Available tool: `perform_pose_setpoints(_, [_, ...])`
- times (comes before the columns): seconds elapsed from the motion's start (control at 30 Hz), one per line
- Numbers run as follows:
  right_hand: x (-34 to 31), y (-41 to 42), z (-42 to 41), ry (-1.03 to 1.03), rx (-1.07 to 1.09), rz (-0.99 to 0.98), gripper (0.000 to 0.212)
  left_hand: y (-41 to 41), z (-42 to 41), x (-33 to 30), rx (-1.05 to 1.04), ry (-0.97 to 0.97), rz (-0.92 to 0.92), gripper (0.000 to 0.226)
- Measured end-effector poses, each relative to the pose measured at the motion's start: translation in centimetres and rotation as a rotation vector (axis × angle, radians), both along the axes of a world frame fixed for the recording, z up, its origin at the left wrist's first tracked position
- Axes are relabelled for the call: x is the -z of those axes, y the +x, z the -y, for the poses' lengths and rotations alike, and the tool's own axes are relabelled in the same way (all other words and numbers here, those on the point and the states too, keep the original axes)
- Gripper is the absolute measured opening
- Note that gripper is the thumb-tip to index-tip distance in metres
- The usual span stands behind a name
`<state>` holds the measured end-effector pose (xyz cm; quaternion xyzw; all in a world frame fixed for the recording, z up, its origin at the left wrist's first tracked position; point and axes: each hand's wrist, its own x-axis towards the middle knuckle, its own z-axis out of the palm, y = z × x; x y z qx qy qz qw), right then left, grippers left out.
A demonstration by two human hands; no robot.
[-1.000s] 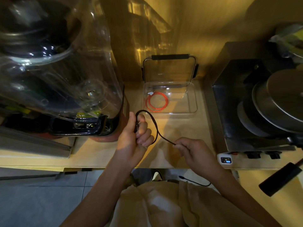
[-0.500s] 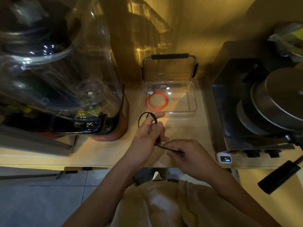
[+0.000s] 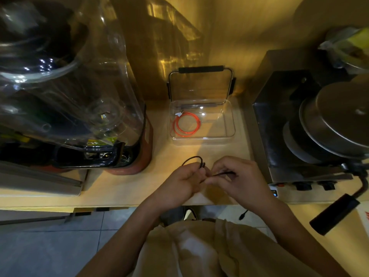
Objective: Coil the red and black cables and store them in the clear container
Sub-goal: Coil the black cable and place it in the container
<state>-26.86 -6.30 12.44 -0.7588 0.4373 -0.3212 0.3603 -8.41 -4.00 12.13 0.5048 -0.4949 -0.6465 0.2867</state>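
Between the big clear blender housing (image 3: 65,80) on the left and the steel appliance (image 3: 299,126) on the right, a strip of bare table (image 3: 159,182) runs straight up to the clear container (image 3: 229,116). The container is open on top — its lid (image 3: 200,84) stands upright behind, against the wall. A black handle (image 3: 335,213) sticks out at lower right.

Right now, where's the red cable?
Head view, centre: the red cable lies coiled in the left half of the clear container, beyond both hands.
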Motion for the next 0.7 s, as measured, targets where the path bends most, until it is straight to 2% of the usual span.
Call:
perform_pose_setpoints(0.1, [-0.6, -0.8, 0.8, -0.043, 0.102, 0.018, 0.016, 0.6, 0.3, -0.1, -0.069, 0.060, -0.049, 0.041])
perform_pose_setpoints(0.17, [-0.8, -1.5, 1.3, -0.050, 0.168, 0.000, 0.006, 1.3, 0.4, -0.1, -0.109, 0.145, -0.180, 0.042])
perform_pose_setpoints(0.37, [-0.9, -2.4, 2.0, -0.037, 0.302, -0.005, 0.006, 3.2, 0.6, 0.3, -0.127, 0.401, -0.768, 0.028])
perform_pose_setpoints(0.5, [-0.7, -2.6, 2.1, -0.034, 0.335, -0.023, 0.008, 3.6, 0.6, 0.6, -0.046, 0.532, -1.137, 0.034])
perform_pose_setpoints(0.6, [-0.5, -2.4, 2.1, -0.036, 0.347, -0.039, 0.008, 3.6, 0.6, 0.6, -0.034, 0.563, -1.240, 0.041])
perform_pose_setpoints(0.7, [-0.2, -2.2, 2.0, -0.042, 0.331, -0.080, 0.009, 3.5, 0.5, 0.6, -0.040, 0.530, -1.238, 0.045])
